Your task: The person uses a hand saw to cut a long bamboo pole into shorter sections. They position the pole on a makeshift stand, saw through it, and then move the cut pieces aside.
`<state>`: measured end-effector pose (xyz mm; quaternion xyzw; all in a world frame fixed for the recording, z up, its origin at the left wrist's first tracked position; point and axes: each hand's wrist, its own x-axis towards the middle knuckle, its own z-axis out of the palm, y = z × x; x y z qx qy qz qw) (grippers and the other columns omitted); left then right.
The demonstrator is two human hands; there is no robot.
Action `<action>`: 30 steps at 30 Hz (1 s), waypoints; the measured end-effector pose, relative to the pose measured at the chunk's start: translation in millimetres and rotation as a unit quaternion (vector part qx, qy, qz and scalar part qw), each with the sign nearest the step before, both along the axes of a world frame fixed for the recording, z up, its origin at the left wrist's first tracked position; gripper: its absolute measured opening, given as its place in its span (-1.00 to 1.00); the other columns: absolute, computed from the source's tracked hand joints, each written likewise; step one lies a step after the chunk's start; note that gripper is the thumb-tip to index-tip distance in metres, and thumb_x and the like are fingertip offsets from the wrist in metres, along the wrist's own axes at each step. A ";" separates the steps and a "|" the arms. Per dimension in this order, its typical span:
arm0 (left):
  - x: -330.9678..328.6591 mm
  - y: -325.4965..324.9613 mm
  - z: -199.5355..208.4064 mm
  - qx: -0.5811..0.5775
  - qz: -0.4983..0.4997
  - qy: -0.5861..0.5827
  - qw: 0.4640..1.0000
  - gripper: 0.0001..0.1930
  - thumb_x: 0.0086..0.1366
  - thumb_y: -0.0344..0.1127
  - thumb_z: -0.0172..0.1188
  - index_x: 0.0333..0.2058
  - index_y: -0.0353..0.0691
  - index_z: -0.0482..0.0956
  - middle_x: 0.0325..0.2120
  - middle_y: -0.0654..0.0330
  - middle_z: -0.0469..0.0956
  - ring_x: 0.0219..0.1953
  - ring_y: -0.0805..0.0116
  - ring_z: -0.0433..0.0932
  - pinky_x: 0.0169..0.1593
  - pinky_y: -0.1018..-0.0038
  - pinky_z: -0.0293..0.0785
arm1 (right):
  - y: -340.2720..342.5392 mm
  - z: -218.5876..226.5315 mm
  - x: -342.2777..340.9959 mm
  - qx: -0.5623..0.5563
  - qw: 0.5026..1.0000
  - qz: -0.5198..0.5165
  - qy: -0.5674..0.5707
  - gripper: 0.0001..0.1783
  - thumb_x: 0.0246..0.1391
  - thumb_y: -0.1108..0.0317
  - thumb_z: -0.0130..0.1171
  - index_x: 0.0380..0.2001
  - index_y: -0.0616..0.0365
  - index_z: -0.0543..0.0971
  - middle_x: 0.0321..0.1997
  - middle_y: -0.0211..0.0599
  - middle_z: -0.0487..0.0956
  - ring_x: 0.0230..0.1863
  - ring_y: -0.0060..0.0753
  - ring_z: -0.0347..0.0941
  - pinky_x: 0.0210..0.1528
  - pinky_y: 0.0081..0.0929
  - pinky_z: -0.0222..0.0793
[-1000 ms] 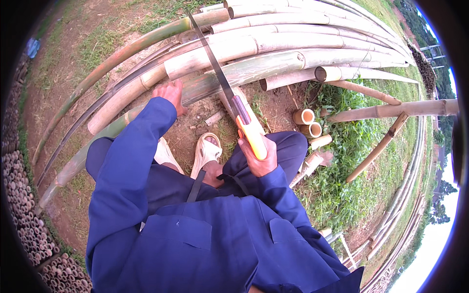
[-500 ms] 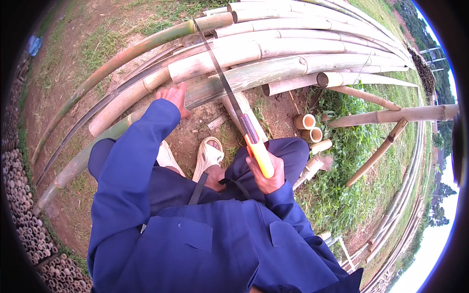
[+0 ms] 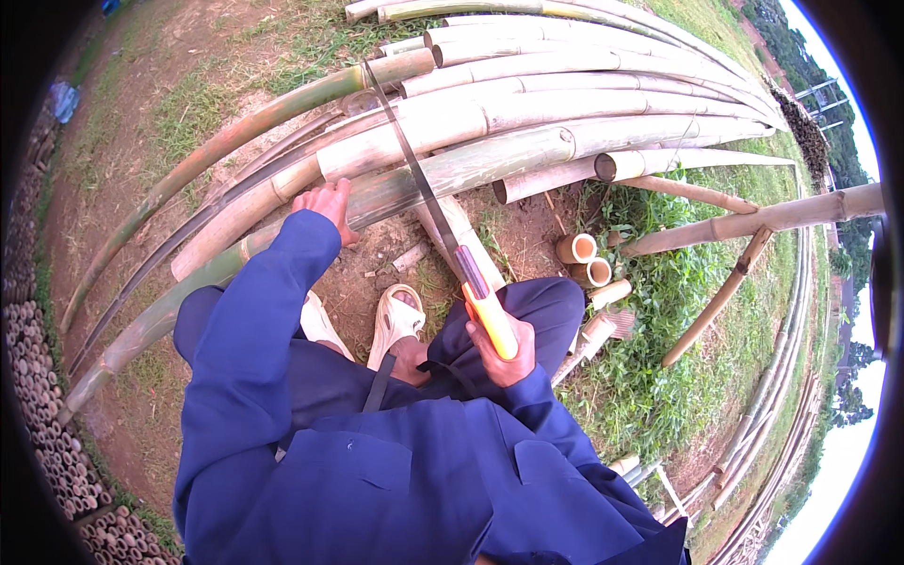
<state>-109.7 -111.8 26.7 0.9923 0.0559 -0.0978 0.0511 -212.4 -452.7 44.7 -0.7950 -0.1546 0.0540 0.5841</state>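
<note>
At centre, the right hand (image 3: 520,362) wraps a thin-bladed saw (image 3: 431,201); the left hand (image 3: 327,207) clasps a smooth pole (image 3: 490,162); hollow tubes (image 3: 576,249) sit centre-right.

Brown soil (image 3: 132,419) is spreading across the left, and green grass (image 3: 650,395) is growing on the right. Dark trees (image 3: 846,155) are standing near the right rim, where white sky (image 3: 838,480) is showing; daylight is lighting everything.
</note>
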 end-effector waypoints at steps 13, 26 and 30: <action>44.4 26.0 89.6 0.031 -0.064 -0.058 0.996 -0.27 -0.14 -0.10 0.52 0.01 -0.27 0.48 -0.15 -0.09 0.65 -0.08 -0.15 0.63 0.01 0.03 0.54 | 21.6 64.8 34.1 0.004 0.992 -0.035 -0.120 -0.81 0.07 0.60 0.31 -0.20 0.37 0.64 -0.41 -0.10 0.65 -0.46 -0.14 0.62 -0.35 -0.36 0.50; 91.0 70.3 29.7 0.011 -0.072 -0.105 0.992 -0.28 -0.15 -0.12 0.57 0.00 -0.20 0.45 -0.07 -0.01 0.61 0.04 -0.08 0.60 0.12 0.07 0.52 | 65.6 13.7 69.9 0.023 1.000 -0.015 -0.002 -0.79 0.16 0.50 0.30 -0.12 0.31 0.65 -0.42 -0.32 0.59 -0.44 -0.50 0.46 -0.30 -0.49 0.42; 92.1 73.9 20.9 0.003 -0.085 -0.120 0.989 -0.29 -0.13 -0.11 0.57 -0.02 -0.21 0.45 -0.08 -0.02 0.61 0.02 -0.09 0.60 0.12 0.08 0.52 | 74.6 16.8 67.7 0.022 1.000 -0.020 0.001 -0.79 0.16 0.51 0.30 -0.13 0.31 0.65 -0.44 -0.34 0.57 -0.44 -0.50 0.44 -0.30 -0.49 0.40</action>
